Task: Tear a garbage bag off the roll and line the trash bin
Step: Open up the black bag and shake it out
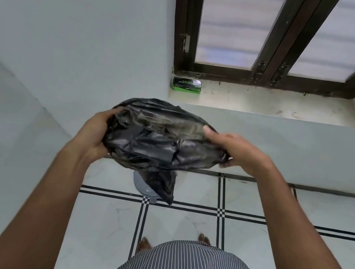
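Note:
A black garbage bag [161,138] is spread open between my two hands at chest height, its mouth stretched wide and its bottom end hanging down. My left hand [94,131] grips the bag's left edge. My right hand [232,151] grips the right edge, thumb on top of the rim. Directly under the bag a grey trash bin [142,186] stands on the floor by the wall, mostly hidden by the bag. A green and black garbage bag box [187,85] sits on the window ledge at its left end.
A white wall runs left and ahead. The stone window ledge [272,103] lies below a dark-framed window [265,76]. The floor is white tile with black stripe lines [219,213]. My bare feet [145,245] stand just behind the bin.

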